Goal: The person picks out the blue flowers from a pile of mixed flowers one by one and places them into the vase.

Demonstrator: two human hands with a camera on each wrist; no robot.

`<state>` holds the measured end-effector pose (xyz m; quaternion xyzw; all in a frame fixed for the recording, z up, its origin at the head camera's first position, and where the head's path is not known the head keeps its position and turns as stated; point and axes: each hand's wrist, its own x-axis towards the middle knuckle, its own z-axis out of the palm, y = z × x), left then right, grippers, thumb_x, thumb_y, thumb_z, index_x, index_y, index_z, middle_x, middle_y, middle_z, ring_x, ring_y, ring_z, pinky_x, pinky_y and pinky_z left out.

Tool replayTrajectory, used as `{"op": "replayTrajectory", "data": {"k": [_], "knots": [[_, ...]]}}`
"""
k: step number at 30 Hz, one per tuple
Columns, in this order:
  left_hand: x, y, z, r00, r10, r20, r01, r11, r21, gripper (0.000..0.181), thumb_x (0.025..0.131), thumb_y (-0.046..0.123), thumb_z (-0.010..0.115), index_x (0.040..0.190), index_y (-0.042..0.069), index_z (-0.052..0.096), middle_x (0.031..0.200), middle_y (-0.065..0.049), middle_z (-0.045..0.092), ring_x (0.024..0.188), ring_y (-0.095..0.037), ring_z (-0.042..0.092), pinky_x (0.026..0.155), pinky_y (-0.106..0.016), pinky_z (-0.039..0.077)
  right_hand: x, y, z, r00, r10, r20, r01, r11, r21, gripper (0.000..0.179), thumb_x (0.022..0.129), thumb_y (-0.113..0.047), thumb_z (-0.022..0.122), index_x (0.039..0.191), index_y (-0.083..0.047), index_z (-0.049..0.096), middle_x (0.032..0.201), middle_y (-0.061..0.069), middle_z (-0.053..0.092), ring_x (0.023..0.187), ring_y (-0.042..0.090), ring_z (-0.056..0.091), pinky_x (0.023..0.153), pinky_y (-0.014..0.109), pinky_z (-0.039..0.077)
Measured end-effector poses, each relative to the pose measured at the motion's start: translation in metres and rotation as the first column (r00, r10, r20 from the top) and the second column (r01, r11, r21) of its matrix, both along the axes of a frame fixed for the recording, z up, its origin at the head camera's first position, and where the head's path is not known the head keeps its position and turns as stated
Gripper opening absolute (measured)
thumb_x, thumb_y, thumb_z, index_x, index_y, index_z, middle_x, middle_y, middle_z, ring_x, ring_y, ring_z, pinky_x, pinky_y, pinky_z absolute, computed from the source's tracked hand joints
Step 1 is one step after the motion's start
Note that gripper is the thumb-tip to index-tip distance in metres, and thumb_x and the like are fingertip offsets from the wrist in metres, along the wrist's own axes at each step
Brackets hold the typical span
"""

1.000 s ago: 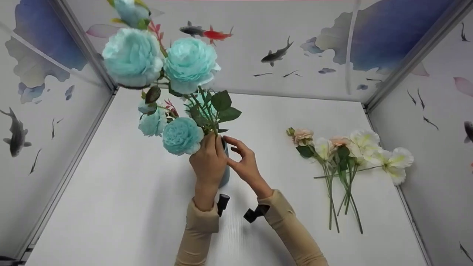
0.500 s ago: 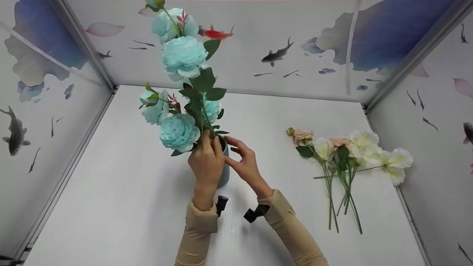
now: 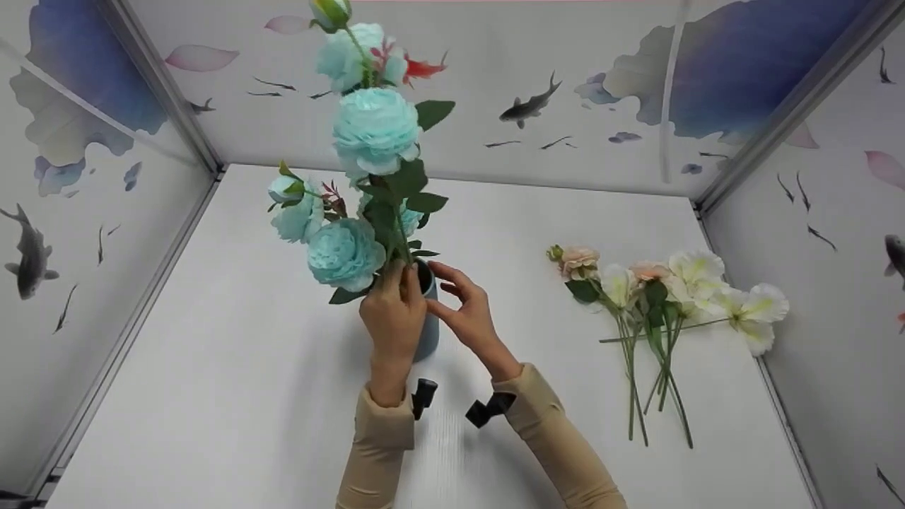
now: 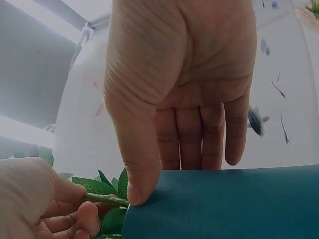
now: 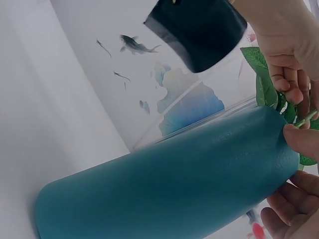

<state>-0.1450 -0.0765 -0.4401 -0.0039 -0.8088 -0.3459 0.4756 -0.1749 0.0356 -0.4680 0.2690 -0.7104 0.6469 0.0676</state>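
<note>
My left hand [image 3: 391,314] pinches the green stem [image 4: 105,198] of a tall artificial turquoise peony spray [image 3: 376,132] above the rim of a blue-teal vase [image 3: 427,338]. Lower turquoise blooms [image 3: 345,252] lean out to the left; which stem bears them is hidden behind the hand and leaves. My right hand [image 3: 468,311] holds the vase's rim from the right, its thumb on the near side and its fingers on the far side. In the right wrist view the vase [image 5: 164,174] appears slanted, with its mouth beside both hands.
On the right of the white table [image 3: 233,339] lies a loose pile of pale peach flowers [image 3: 580,261] and white-yellow flowers [image 3: 760,311] with crossed green stems [image 3: 631,382]. Printed walls [image 3: 537,42] enclose the table at the back and sides.
The tall spray has swung from the left to the right and stands more upright over the vase. My left hand has shifted slightly down; my right hand has stayed at the rim.
</note>
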Motion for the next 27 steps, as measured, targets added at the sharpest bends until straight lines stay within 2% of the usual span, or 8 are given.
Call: {"op": "replayTrajectory", "data": {"k": [3,5,9,13,18,24,27], "knots": [[0.001,0.001,-0.004,1.0,-0.019,-0.013,0.019,1.0,0.014,0.007,0.082,0.001,0.064,0.085,-0.005,0.062,0.064,-0.012,0.057,0.054,-0.023,0.054,0.048,-0.036,0.047,0.006,0.0,0.011,1.0,0.014,-0.01,-0.014,1.0,0.007,0.046,0.08,0.009,0.066,0.122,0.018,0.048,0.123,0.032,0.052,0.116,0.043,0.049,0.091,0.056,0.041],[0.002,0.002,-0.005,0.999,-0.032,0.0,0.032,0.999,0.027,0.008,0.083,0.002,0.064,0.085,-0.006,0.063,0.063,-0.012,0.058,0.053,-0.022,0.055,0.048,-0.035,0.047,0.007,0.0,0.014,1.0,0.017,-0.006,-0.017,1.0,0.008,0.046,0.08,0.011,0.065,0.122,0.019,0.048,0.123,0.033,0.052,0.116,0.044,0.049,0.091,0.057,0.041],[0.003,0.004,-0.007,0.998,-0.05,0.038,0.049,0.998,0.048,0.01,0.085,0.003,0.063,0.087,-0.007,0.064,0.065,-0.012,0.061,0.052,-0.02,0.057,0.048,-0.033,0.049,0.008,0.0,0.014,1.0,0.007,-0.008,-0.007,1.0,0.019,0.046,0.08,0.011,0.066,0.121,0.018,0.049,0.123,0.032,0.052,0.115,0.043,0.049,0.091,0.055,0.042],[0.003,0.004,-0.008,0.997,-0.059,0.048,0.055,0.996,0.074,0.01,0.084,0.003,0.063,0.087,-0.007,0.063,0.068,-0.013,0.063,0.053,-0.02,0.058,0.049,-0.033,0.05,0.008,0.0,0.014,1.0,0.007,-0.014,-0.007,1.0,0.026,0.046,0.079,0.011,0.066,0.121,0.018,0.049,0.122,0.032,0.053,0.115,0.043,0.05,0.091,0.053,0.043],[0.003,0.005,-0.011,0.997,-0.063,0.038,0.059,0.993,0.099,0.013,0.083,0.002,0.063,0.091,-0.007,0.058,0.067,-0.012,0.062,0.051,-0.018,0.056,0.048,-0.032,0.049,0.008,0.001,0.014,1.0,0.01,-0.013,-0.009,1.0,0.019,0.046,0.08,0.011,0.066,0.121,0.018,0.049,0.123,0.031,0.052,0.115,0.043,0.05,0.092,0.053,0.043],[0.001,0.004,-0.011,0.999,-0.043,0.006,0.042,0.994,0.103,0.028,0.083,0.007,0.066,0.105,-0.008,0.056,0.063,-0.01,0.061,0.048,-0.017,0.055,0.045,-0.032,0.046,0.007,0.001,0.013,1.0,0.01,-0.016,-0.01,1.0,0.023,0.046,0.079,0.01,0.066,0.122,0.017,0.049,0.123,0.031,0.053,0.116,0.042,0.05,0.091,0.053,0.043],[0.0,0.004,-0.011,0.999,-0.037,-0.008,0.038,0.994,0.103,0.027,0.083,0.008,0.067,0.103,-0.007,0.058,0.06,-0.009,0.059,0.047,-0.016,0.053,0.043,-0.031,0.044,0.006,0.001,0.013,1.0,0.011,-0.027,-0.011,1.0,0.023,0.046,0.079,0.011,0.066,0.122,0.017,0.049,0.123,0.031,0.053,0.116,0.043,0.05,0.091,0.054,0.043]]}}
